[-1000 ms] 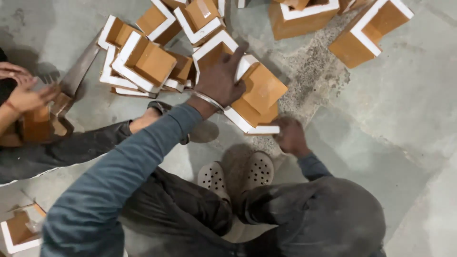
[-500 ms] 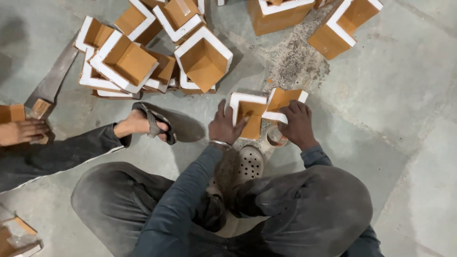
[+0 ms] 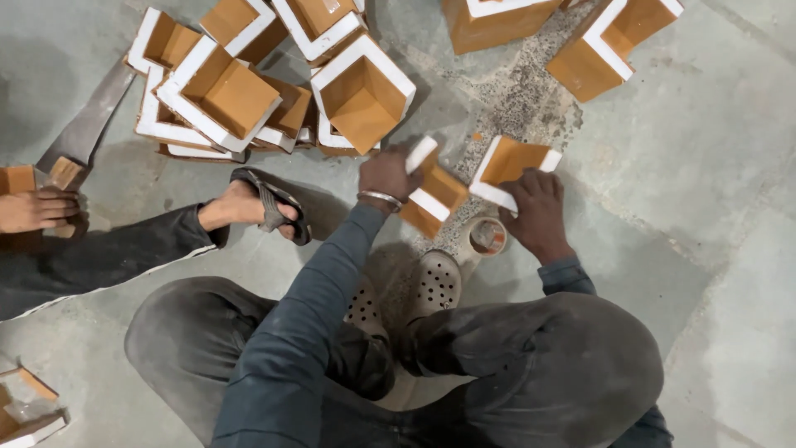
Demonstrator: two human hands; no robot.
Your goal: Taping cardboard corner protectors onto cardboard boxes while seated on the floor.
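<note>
Two orange-brown angled wooden pieces with white edges, on the grey concrete floor (image 3: 688,207) just ahead of the crouching person's feet. Left piece (image 3: 438,199) tilted, gripped at its upper white end by the left hand (image 3: 388,172), fingers curled round it. Right piece (image 3: 516,170) lying open beside it, close but apart, pinned at its near white edge by the right hand (image 3: 535,203), fingers bent over the edge. Just below, between both hands, a small round roll of tape (image 3: 486,236) flat on the floor, next to perforated pale clogs (image 3: 435,286). Farther up, a heap of similar white-rimmed orange wooden boxes (image 3: 220,91), more of them along the top edge. At far left, another person's sandalled foot (image 3: 265,207) and hand (image 3: 33,211), beside a flat grey metal blade (image 3: 87,124).
</note>
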